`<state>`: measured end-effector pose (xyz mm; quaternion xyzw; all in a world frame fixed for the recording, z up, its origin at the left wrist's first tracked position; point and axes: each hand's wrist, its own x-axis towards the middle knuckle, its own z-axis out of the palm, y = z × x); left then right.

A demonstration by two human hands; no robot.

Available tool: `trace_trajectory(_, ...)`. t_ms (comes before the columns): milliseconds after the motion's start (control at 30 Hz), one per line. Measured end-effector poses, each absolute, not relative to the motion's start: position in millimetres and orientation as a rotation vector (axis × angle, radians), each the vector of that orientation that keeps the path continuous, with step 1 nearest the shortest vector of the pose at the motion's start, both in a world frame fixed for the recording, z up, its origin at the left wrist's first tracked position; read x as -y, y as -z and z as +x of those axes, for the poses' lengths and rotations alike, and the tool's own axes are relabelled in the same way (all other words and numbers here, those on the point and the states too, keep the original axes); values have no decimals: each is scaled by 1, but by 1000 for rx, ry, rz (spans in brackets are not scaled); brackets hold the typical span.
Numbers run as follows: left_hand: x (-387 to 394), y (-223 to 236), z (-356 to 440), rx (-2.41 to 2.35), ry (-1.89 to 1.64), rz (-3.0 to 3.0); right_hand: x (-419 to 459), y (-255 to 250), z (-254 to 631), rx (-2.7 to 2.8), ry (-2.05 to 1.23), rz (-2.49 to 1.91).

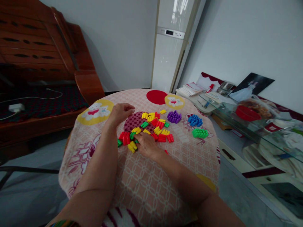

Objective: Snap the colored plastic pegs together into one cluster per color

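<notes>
My left hand (121, 113) hovers over the far left of the tabletop, its fingers bent loosely and a little apart, with nothing visible in them. Among a loose spread of small ribbed plastic pieces, my right hand (146, 144) reaches down with fingertips closed at a green piece (133, 135). Close around it lie red pieces (126, 137), yellow pieces (132, 147) and more red pieces (162, 137). Farther back are mixed yellow pieces (150, 118) and a green piece (166, 125). Sorted clusters stand to the right: purple pieces (174, 117), blue pieces (195, 120) and green pieces (200, 133).
A patterned cloth (139, 183) covers the round table. Along the right wall stands a glass-topped cabinet (251, 123) with papers, a red bowl (248, 113) and a photo. A wooden bench (90, 86) is at the left, and a tall white appliance (168, 56) stands behind.
</notes>
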<state>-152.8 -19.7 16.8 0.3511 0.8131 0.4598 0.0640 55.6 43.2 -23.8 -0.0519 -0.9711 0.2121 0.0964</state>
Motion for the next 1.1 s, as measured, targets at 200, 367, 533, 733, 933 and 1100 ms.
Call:
trace_trajectory(200,17,-22,-148,-2470,-1337,1084,-62,22,85,2713,-1031,-184)
trace_trajectory(367,15,-26,-143,-2498,-1272,1094,-115,23,145,2369,-1013,-398)
trace_trajectory(533,14,-27,-142,-2479,-1268,1060,-183,25,213,2174,-515,-618)
trace_trajectory(733,15,-22,-146,-2419,-1337,1022,-229,35,259,2222,-148,-702)
trace_trajectory(933,19,-24,-145,-2400,-1412,1003,-243,42,259,2290,-55,-807)
trace_trajectory(1100,22,-27,-144,-2415,-1397,987,-233,35,255,2234,49,-897)
